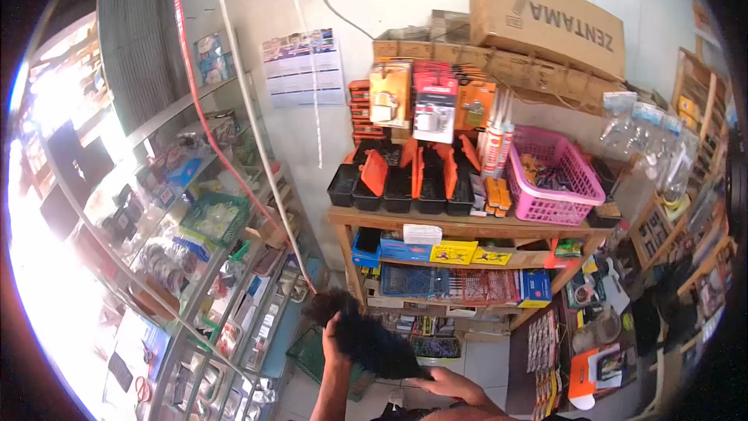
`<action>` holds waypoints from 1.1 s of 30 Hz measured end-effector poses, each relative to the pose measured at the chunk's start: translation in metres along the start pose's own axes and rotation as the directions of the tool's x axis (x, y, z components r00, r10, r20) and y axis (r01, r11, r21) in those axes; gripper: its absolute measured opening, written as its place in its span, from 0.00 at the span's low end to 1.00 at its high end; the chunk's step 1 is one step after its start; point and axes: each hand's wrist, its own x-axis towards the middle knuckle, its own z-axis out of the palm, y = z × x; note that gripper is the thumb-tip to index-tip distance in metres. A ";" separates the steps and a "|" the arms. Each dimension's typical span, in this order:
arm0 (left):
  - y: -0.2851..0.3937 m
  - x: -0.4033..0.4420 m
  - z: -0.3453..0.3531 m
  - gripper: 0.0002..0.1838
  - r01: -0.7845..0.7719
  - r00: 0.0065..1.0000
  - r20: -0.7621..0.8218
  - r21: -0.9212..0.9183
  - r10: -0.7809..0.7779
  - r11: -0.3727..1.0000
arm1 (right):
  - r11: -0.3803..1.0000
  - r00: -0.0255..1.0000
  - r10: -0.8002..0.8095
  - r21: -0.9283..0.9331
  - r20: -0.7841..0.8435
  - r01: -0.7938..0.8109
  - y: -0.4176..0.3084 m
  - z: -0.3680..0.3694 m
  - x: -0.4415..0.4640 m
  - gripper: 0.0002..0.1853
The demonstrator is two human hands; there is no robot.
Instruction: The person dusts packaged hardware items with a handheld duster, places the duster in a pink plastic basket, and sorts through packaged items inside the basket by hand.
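Observation:
A black, fluffy duster slants across the lower middle of the view, its bushy end up and to the left. My left hand is closed around the fluffy part near that upper end, thumb on top. At the lower right end of the duster, my right hand has its fingers closed on the tip, where a handle may be hidden in the grip. Behind the duster stands a wooden shelf with goods on several levels.
Black bins with orange dividers, carded padlocks and a pink basket are on the shelf top. A ZENTAMA carton rests higher up. Glass display shelves stand left; hanging straps run down there. A green basket sits low.

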 end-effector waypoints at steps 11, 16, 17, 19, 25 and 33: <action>-0.070 -0.019 0.089 0.23 -0.052 0.998 0.024 0.119 0.050 0.991 | 0.773 0.971 -0.181 0.587 -0.159 0.240 0.087 -0.015 -0.050 0.32; -0.090 -0.027 0.106 0.23 -0.145 0.989 0.051 0.155 0.138 0.977 | 0.700 0.957 -0.223 0.653 -0.186 0.290 0.094 -0.073 -0.077 0.26; -0.098 -0.025 0.110 0.23 -0.132 0.990 0.065 0.143 0.124 0.981 | 0.701 0.961 -0.220 0.657 -0.170 0.277 0.100 -0.083 -0.081 0.25; -0.116 -0.023 0.108 0.23 -0.099 0.995 0.005 0.130 0.099 0.987 | 0.690 0.956 -0.199 0.662 -0.217 0.294 0.113 -0.088 -0.086 0.18; -0.167 -0.034 0.112 0.23 -0.070 0.995 -0.065 0.105 0.077 0.992 | 0.695 0.965 -0.225 0.671 -0.138 0.258 0.165 -0.101 -0.094 0.12; -0.184 -0.028 0.111 0.22 0.002 0.999 -0.045 0.091 0.002 0.996 | 0.621 0.978 -0.124 0.756 -0.167 0.208 0.178 -0.113 -0.113 0.13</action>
